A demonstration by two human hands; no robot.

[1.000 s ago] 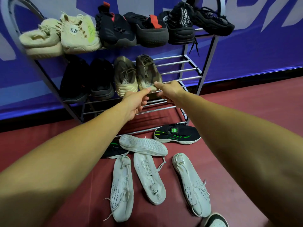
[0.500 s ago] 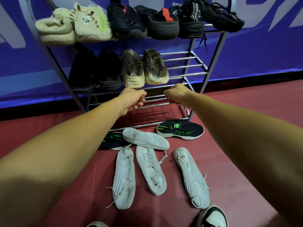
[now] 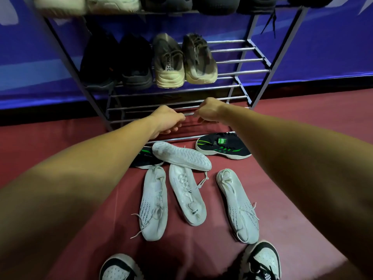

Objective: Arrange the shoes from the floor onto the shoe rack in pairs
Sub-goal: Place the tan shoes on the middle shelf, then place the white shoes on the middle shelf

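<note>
A metal shoe rack (image 3: 240,72) stands against the blue wall. Its middle shelf holds a black pair (image 3: 119,61) and an olive-tan pair (image 3: 183,61). My left hand (image 3: 167,120) and my right hand (image 3: 210,111) hover side by side in front of the bare lowest bars, fingers curled, holding nothing. On the red floor below lie several white shoes (image 3: 153,203), one sole-up (image 3: 181,155), plus a black-and-green shoe (image 3: 223,146) and its mate (image 3: 146,157), partly hidden under my left forearm and the overturned white shoe.
The top shelf (image 3: 141,11) is full of shoes, cut off by the frame's upper edge. My own black-and-white sneakers (image 3: 262,261) stand at the bottom edge. Bare bars show on the right of the middle shelf and across the lowest shelf.
Both hands have dropped from the olive-tan pair on the middle shelf down to the lowest bars and curled shut. My view has tilted down and nearer.
</note>
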